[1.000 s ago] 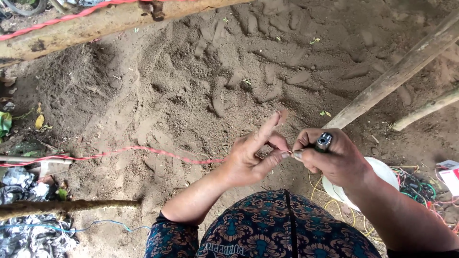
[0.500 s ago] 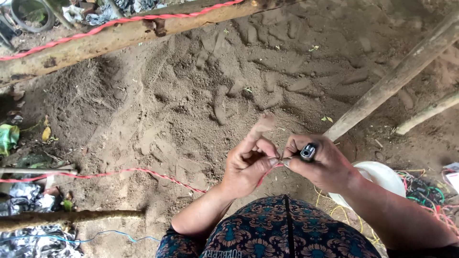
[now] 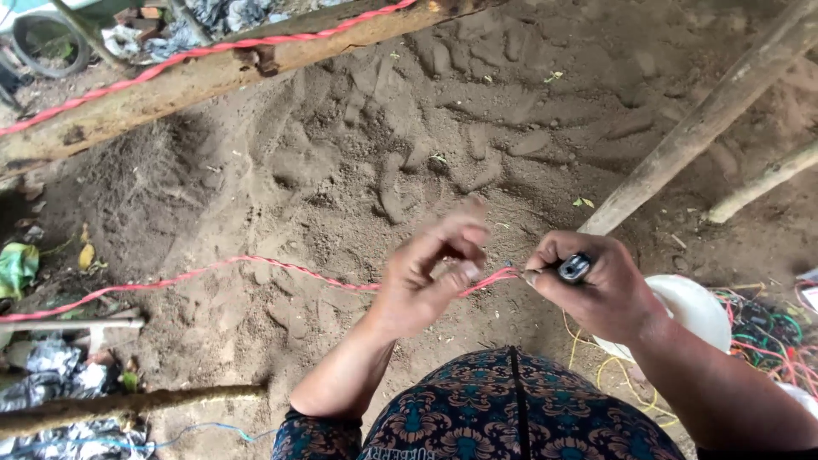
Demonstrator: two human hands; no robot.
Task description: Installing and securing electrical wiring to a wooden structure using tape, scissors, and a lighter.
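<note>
Hands pinching a twisted red cord over sandy ground, lower middle of the frame.

Left hand (image 3: 426, 277) has its thumb and fingers closed on the red cord (image 3: 256, 268), which runs off from there toward the left edge of the frame, hanging just above the sand. Right hand (image 3: 596, 285) is curled tight around a small dark tool (image 3: 574, 267), held right at the cord's end, pretty much touching the left hand's fingertips; can't tell what the tool is. White round container (image 3: 690, 311) sits just behind the right wrist, with a tangle of coloured wires (image 3: 763, 328) at the right edge. Wooden pole (image 3: 707, 119) slants down from the upper right, and a rough log (image 3: 187, 89) with another red cord on it crosses the upper left. Patterned blue fabric (image 3: 511, 417) fills the bottom middle.
</note>
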